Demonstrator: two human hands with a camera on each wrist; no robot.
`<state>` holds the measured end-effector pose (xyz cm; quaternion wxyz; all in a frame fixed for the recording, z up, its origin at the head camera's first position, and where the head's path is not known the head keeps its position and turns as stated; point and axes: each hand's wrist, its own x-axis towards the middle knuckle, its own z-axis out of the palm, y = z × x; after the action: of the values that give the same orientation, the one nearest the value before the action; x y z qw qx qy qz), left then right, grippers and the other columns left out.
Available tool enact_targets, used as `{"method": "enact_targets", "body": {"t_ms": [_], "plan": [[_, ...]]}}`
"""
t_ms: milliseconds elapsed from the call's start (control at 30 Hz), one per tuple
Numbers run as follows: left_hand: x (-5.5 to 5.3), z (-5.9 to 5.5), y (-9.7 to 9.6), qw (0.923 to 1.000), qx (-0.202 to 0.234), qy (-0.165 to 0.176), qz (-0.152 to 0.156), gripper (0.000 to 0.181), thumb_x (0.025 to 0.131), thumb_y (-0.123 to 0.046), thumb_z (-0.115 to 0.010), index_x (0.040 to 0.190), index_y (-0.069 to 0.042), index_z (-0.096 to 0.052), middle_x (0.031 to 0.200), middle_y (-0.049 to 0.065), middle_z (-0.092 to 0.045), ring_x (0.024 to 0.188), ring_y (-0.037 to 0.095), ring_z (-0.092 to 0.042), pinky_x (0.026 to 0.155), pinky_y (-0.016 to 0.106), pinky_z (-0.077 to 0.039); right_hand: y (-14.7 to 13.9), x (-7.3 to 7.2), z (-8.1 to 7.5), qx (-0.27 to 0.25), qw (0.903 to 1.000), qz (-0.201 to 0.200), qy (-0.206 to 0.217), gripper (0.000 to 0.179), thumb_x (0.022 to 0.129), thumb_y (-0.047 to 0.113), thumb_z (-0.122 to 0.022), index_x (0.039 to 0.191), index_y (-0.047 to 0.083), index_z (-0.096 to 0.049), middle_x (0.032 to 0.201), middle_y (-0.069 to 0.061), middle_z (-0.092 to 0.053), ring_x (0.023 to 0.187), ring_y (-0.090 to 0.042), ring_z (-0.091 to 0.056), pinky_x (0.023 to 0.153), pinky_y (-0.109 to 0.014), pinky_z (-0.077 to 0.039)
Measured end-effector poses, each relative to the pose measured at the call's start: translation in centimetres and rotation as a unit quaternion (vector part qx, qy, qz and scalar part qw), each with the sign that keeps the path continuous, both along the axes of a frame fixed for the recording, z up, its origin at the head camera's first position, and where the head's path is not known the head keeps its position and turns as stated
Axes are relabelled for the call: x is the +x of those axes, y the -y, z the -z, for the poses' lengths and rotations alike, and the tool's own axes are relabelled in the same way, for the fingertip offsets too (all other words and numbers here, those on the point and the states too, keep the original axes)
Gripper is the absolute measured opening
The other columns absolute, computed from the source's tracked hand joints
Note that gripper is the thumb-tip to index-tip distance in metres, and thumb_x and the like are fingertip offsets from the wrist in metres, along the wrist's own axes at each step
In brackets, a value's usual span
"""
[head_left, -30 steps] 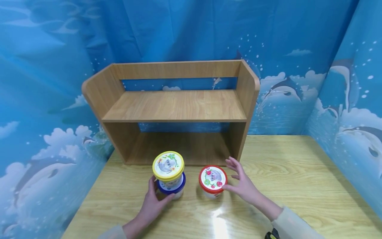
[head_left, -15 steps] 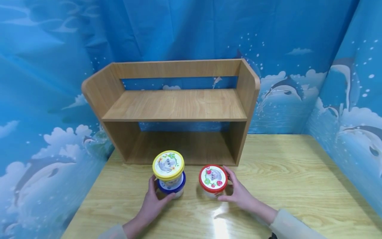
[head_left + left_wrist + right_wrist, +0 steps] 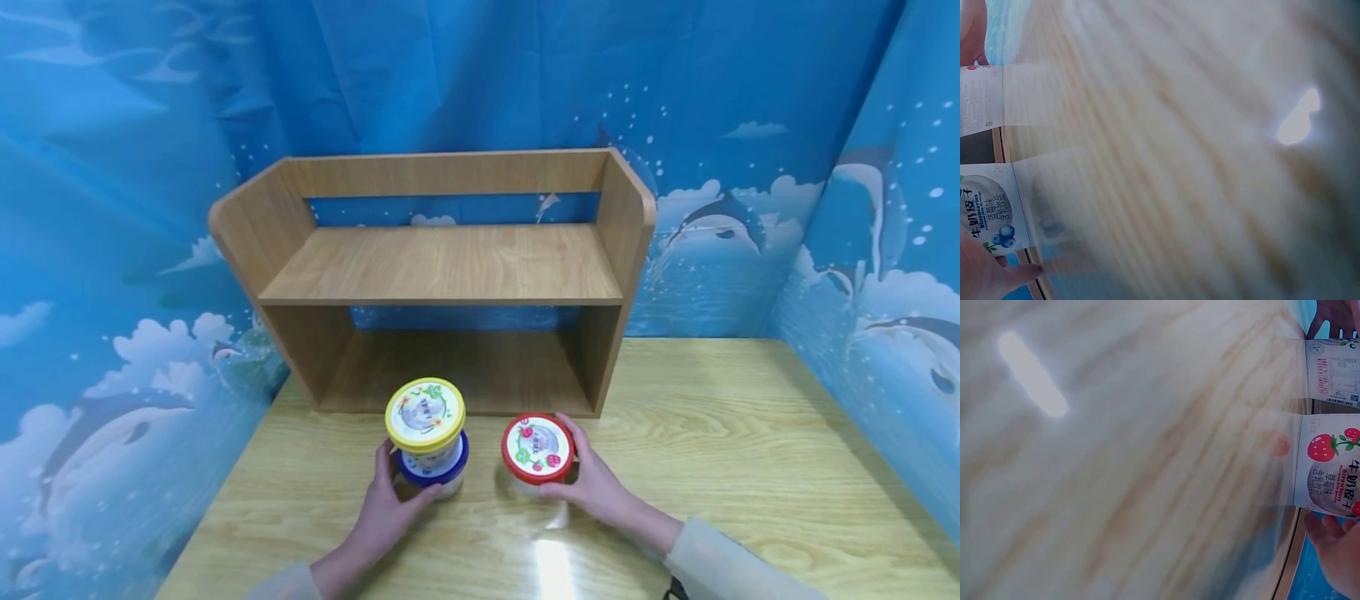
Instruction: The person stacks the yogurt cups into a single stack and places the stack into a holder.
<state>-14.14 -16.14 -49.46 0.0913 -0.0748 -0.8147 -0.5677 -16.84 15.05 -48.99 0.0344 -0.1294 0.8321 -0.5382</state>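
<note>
Two tubs stood stacked on the bench (image 3: 720,450), yellow tub (image 3: 425,417) on blue tub (image 3: 453,477); red tub (image 3: 537,450) stood apart, to the right. Judged light, stiff, smooth enough to slip; best held round the sides, stack kept level. Left hand (image 3: 382,510) gripped blue tub. Right hand (image 3: 597,488), spread at red tub's edge one second earlier, now gripped its sides. Stack unmoved.

The shelf (image 3: 442,263) looks like smooth, matt wood. Beneath it, the table (image 3: 750,467) has a glossy wood-grain top; behind it, the curtain (image 3: 480,83) looks like creased plastic. In front of it, the yellow lid (image 3: 425,415), blue lid (image 3: 432,482) and red lid (image 3: 537,449) look smooth and plastic.
</note>
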Motion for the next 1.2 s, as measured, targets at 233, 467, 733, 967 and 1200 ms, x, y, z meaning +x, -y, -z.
{"method": "enact_targets", "body": {"t_ms": [233, 467, 733, 967, 1200], "plan": [[-0.14, 0.39, 0.1, 1.0, 0.0, 0.005, -0.008, 0.089, 0.076, -0.012, -0.083, 0.142, 0.0, -0.024, 0.131, 0.031, -0.051, 0.124, 0.043, -0.047, 0.103, 0.055, -0.036, 0.12, -0.15, 0.34, -0.021, 0.9998, 0.003, 0.001, 0.105, 0.07, 0.017, -0.089, 0.15, 0.008, -0.022, 0.135, -0.02, -0.049, 0.113, -0.033, -0.053, 0.099, -0.054, -0.037], [-0.22, 0.47, 0.16, 0.9999, 0.001, 0.011, -0.006, 0.09, 0.077, -0.013, -0.083, 0.143, 0.001, -0.023, 0.133, 0.032, -0.048, 0.126, 0.045, -0.045, 0.104, 0.056, -0.035, 0.14, -0.24, 0.45, -0.033, 0.9994, 0.007, 0.012, 0.104, 0.07, 0.02, -0.089, 0.15, 0.011, -0.023, 0.135, -0.015, -0.049, 0.116, -0.029, -0.052, 0.101, -0.05, -0.037], [-0.13, 0.59, 0.16, 0.9998, 0.005, 0.016, -0.006, 0.09, 0.078, -0.013, -0.083, 0.144, -0.001, -0.023, 0.135, 0.031, -0.047, 0.127, 0.043, -0.044, 0.104, 0.054, -0.034, 0.33, -0.21, 0.36, -0.034, 0.9993, 0.009, 0.017, 0.101, 0.071, 0.021, -0.088, 0.149, 0.014, -0.024, 0.135, -0.015, -0.048, 0.12, -0.032, -0.05, 0.102, -0.052, -0.036], [-0.12, 0.54, 0.2, 0.9996, 0.016, 0.024, 0.001, 0.09, 0.079, -0.012, -0.082, 0.145, -0.002, -0.021, 0.138, 0.031, -0.044, 0.13, 0.043, -0.041, 0.106, 0.054, -0.032, 0.4, -0.16, 0.34, -0.035, 0.9993, 0.008, 0.012, 0.099, 0.071, 0.02, -0.088, 0.148, 0.014, -0.025, 0.135, -0.016, -0.049, 0.12, -0.033, -0.05, 0.103, -0.055, -0.034], [-0.18, 0.58, 0.17, 0.9994, 0.031, 0.012, 0.014, 0.089, 0.078, -0.008, -0.081, 0.143, 0.0, -0.021, 0.137, 0.033, -0.043, 0.13, 0.047, -0.039, 0.104, 0.056, -0.034, 0.21, -0.35, -0.15, -0.037, 0.9984, 0.015, 0.039, 0.099, 0.074, 0.023, -0.086, 0.149, 0.014, -0.023, 0.138, -0.014, -0.046, 0.123, -0.032, -0.047, 0.103, -0.054, -0.036]]}}
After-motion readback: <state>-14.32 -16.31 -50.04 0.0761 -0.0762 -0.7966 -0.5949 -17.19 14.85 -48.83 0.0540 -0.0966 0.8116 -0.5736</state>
